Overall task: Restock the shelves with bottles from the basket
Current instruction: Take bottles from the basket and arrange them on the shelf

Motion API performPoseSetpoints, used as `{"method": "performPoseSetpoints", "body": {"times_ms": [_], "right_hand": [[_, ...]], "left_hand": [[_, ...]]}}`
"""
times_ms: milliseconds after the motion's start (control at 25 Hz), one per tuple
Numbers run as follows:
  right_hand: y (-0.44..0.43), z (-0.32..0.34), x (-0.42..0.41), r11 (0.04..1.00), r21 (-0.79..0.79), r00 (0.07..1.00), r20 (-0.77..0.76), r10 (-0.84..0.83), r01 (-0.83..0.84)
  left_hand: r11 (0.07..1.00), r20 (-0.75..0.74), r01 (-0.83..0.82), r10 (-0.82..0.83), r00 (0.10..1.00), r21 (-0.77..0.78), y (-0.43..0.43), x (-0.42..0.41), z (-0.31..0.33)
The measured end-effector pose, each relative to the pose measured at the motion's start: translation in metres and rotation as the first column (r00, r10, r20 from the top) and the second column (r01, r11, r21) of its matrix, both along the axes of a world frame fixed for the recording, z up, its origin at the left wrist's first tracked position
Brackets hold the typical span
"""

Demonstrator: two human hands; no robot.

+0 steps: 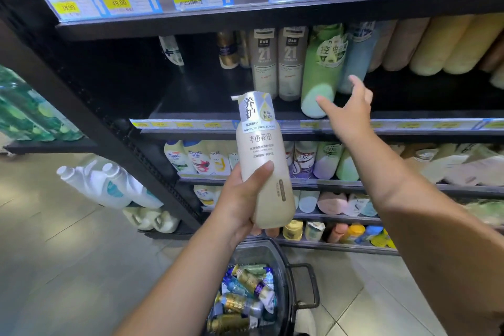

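Note:
My left hand (240, 199) grips a tall beige pump bottle (263, 161) by its lower half and holds it upright in front of the shelves. My right hand (351, 112) is stretched out with fingers spread, empty, just in front of a green bottle (321, 71) on the second shelf (272, 128). Beside the green bottle stand two beige bottles marked 21 (275, 63). The left part of that shelf is dark and bare. Below my arms a black basket (286, 275) stands on the floor with several small gold and blue bottles (245, 297) inside.
The top shelf (272, 11) carries price tags and more bottles above. Lower shelves (327, 185) are packed with coloured bottles. White jugs (103, 185) sit on a neighbouring rack at the left. Grey tiled floor (68, 254) lies to the left.

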State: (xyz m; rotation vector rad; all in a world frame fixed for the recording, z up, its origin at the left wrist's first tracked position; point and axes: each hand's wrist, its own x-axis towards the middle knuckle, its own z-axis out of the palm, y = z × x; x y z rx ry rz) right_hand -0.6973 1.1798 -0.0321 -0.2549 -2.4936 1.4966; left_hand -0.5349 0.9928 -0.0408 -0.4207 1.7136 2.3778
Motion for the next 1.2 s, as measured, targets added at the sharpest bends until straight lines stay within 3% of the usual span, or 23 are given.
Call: {"method": "performPoseSetpoints", "body": {"times_ms": [200,280,480,760,960,1200], "right_hand": [[0.014,0.015,0.077,0.973,-0.200,0.993,-0.043,0.108,-0.114],[0.026,0.025,0.097,0.963,-0.218,0.988,-0.025,0.155,-0.157],[0.072,0.048,0.118,0.975,-0.197,0.994,-0.019,0.104,-0.106],[0.165,0.057,0.088,0.965,-0.234,0.993,-0.030,0.114,-0.118],[0.242,0.046,0.043,0.957,-0.190,0.973,0.033,0.230,-0.220],[0.300,0.042,-0.001,0.914,-0.087,0.894,0.189,0.406,-0.396]], "left_hand": [[0.990,-0.081,0.139,-0.138,0.987,0.002,0.020,0.003,-0.005],[0.984,-0.130,0.179,-0.179,0.975,-0.007,0.036,0.002,-0.004],[0.973,-0.087,0.231,-0.228,0.970,0.025,0.081,-0.009,-0.001],[0.972,-0.108,0.230,-0.223,0.969,0.052,0.173,-0.054,0.011],[0.989,-0.039,0.120,-0.117,0.992,0.087,0.259,-0.107,0.017],[0.999,-0.061,0.009,-0.006,0.998,0.038,0.316,-0.166,0.025]]}}
